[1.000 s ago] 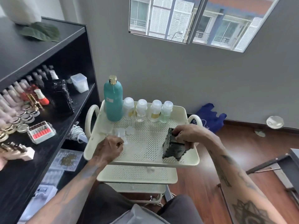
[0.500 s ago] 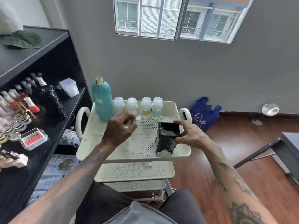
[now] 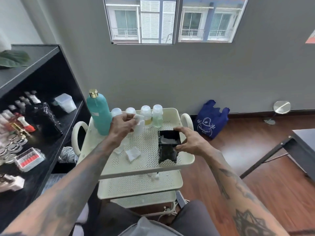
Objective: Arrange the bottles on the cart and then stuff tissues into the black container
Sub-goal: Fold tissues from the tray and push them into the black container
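Grey wall and a window behind, black shelf of nail stuff off to the side, and up front we've got the cream cart with its perforated top tray. Bottle part looks done to us: the teal bottle and the small clear bottles stand in a row along the back edge.

So we're on the tissue step. Our right hand has fingers and thumb curled round the black container, which stands upright near the tray's front right corner, mouth open and some white tissue already showing inside. Our left hand is up over the middle of the tray, fingertips pinched on a tissue that hangs down loose. Another loose tissue lies flat on the tray between the hands, and a scrap sits on the lower shelf.

Tips from us: keep that right hand braced so the container doesn't tip or skate on the metal. Bring the tissue straight over the opening, feed the dangling end in first, then poke it down with a fingertip. Don't brush the bottles on the way across.
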